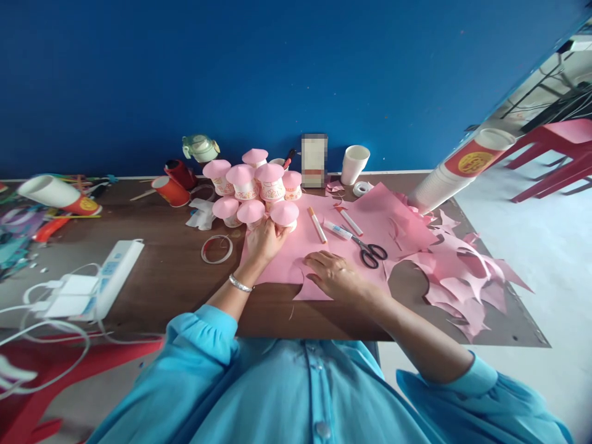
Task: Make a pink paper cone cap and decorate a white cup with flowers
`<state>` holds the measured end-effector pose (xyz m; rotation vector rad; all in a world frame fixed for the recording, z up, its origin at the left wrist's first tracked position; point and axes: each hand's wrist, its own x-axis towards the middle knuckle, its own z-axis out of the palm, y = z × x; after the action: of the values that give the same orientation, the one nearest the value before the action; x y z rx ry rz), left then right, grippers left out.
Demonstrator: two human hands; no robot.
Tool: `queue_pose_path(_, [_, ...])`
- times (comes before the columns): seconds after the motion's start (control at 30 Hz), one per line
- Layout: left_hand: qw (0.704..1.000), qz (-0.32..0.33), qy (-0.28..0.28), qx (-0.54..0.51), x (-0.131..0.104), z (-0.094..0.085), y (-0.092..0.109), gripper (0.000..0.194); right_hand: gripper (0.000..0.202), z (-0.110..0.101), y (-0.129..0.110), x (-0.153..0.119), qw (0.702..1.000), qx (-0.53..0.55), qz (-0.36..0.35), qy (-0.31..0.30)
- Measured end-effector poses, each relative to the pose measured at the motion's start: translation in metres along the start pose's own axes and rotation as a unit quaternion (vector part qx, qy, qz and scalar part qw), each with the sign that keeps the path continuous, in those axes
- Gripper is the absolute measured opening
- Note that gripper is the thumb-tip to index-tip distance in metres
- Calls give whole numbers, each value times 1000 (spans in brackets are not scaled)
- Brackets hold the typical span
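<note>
My left hand (269, 242) has its fingers around the lower part of a small paper cup topped with a pink paper cone (284, 213), at the front of a cluster of several such cups. The decorated cups (242, 182) stand close together, each under a pink cone. Resting flat on a pink paper sheet (282, 268) is my right hand (335, 272), fingers stretched out and holding nothing. Black-handled scissors (371, 254), a glue tube (337, 230) and two white-and-orange markers (317, 225) lie on the sheet beyond it.
Pink paper scraps (467, 277) cover the table's right end near a leaning stack of paper cups (456, 169). A white cup (355, 164) and tape roll (362, 189) stand near the blue wall. To the left lie a tape ring (216, 249) and a power strip (118, 271) with cables.
</note>
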<state>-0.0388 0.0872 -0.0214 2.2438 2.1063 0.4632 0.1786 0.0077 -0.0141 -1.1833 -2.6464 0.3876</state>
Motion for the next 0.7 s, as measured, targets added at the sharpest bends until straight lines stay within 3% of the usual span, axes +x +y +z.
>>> queue_pose_path(0.37, [1000,12,6,-4,6,3,-1,34,24,-5,-7,5,997,-53,-13,-49])
queue_pose_path(0.7, [999,31,10,-35,0,-8,4,34,17,-2,-2,9,1000,-9,14,-19])
